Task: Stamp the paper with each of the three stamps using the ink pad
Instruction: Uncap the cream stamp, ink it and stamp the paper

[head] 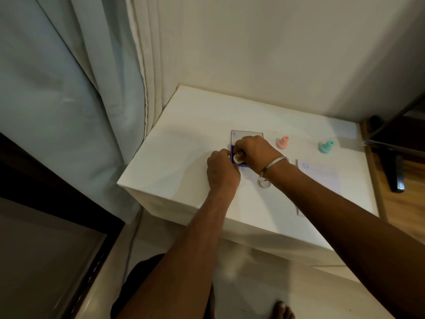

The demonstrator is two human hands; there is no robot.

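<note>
On the white table (184,139) lies a purple ink pad (231,148) with its clear lid (247,135) folded open behind it. My right hand (255,150) grips a cream stamp (237,158) and holds it face down on the pad. My left hand (222,171) holds the pad's left edge. A pink stamp (283,142) and a teal stamp (326,146) stand upright to the right. The paper (322,180) lies at the right and bears one blue smiley print (305,166) near its top left corner.
A small clear ring-shaped cap (264,183) lies on the table under my right wrist. Curtains (69,88) hang to the left and a wall stands behind. A dark stand leg (394,169) rests on the wooden floor at the right.
</note>
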